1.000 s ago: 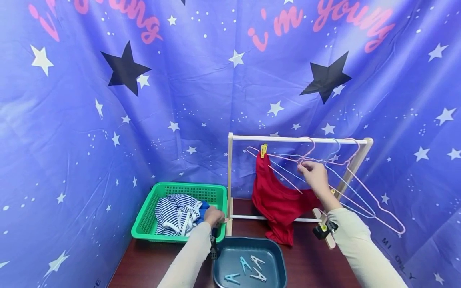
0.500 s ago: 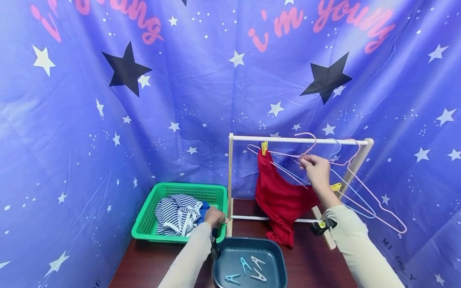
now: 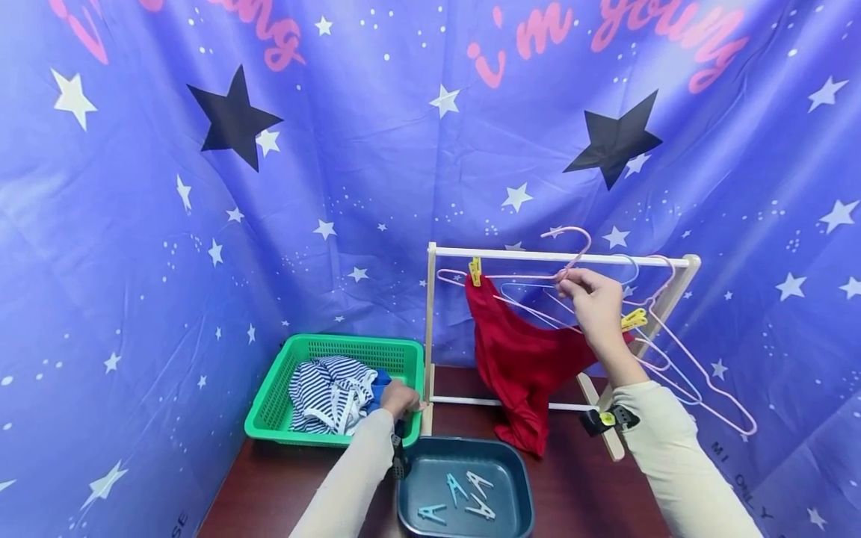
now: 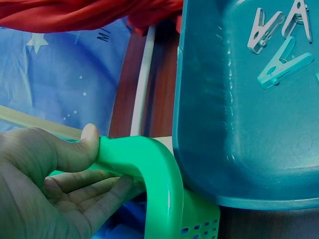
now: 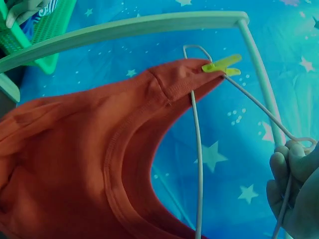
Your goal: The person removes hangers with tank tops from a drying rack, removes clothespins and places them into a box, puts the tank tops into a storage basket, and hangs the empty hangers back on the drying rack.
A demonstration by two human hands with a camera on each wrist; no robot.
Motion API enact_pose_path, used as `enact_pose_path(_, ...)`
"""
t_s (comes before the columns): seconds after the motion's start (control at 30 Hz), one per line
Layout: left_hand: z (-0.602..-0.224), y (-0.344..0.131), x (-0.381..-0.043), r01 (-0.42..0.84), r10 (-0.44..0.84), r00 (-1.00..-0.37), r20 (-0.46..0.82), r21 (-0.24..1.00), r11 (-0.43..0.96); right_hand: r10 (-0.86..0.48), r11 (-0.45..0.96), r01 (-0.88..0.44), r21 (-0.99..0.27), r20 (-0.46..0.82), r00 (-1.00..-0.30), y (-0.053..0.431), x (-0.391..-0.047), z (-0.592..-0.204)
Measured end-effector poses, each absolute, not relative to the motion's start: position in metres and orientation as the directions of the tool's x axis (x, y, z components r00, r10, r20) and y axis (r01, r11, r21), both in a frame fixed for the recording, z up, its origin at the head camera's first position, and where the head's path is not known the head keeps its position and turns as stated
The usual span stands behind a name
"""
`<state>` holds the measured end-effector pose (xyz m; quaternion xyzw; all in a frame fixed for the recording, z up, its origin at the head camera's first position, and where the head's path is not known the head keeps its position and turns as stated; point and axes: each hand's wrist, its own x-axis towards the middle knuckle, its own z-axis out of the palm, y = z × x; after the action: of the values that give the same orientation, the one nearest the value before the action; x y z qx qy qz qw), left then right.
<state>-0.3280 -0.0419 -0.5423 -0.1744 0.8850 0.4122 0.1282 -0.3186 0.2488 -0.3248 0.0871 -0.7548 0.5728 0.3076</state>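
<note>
In the head view my right hand [image 3: 592, 302] pinches a pink clothes hanger [image 3: 573, 228] just below its hook, which stands above the rack's top rail [image 3: 518, 255]. A red garment [image 3: 525, 366] hangs from this hanger, held by a yellow clothespin [image 3: 475, 272] at the left and another yellow clothespin [image 3: 634, 320] at the right. My left hand [image 3: 400, 398] holds the right side of the green basket [image 3: 269, 435]. In the left wrist view, its thumb lies on top of the basket's rim [image 4: 144, 154] with the fingers underneath.
Striped clothing [image 3: 329, 396] and a blue cloth [image 3: 379, 388] lie in the basket. A dark tray [image 3: 464, 441] in front holds several clothespins [image 3: 456, 488]. A blue hanger [image 3: 635, 269] and another pink hanger [image 3: 671, 270] hang at the rail's right end.
My right hand has lifted the pink hanger, its hook rising off the rail to above it. The red garment and yellow clothespins rose with it. My left hand stays at the basket.
</note>
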Motion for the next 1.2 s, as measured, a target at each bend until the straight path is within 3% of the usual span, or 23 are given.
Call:
enact_pose_path(0.2,-0.541,-0.042,-0.330,-0.411,-0.205,-0.906,-0.371,0.652,0.637,0.088,0.352,-0.509,-0.786,0.569,-0.818,0.245,-0.314,-0.328)
enact_pose_path(1.03,-0.540,-0.041,-0.325,-0.422,-0.210,-0.904,-0.373,0.695,0.582,-0.041,0.631,-0.336,-0.699,0.403,-0.914,0.261,-0.314,-0.406)
enact_pose_path(1.2,-0.539,-0.040,-0.328,-0.442,-0.227,-0.895,-0.383,0.701,0.560,-0.105,0.598,-0.351,-0.720,0.364,-0.925,0.264,-0.314,-0.410)
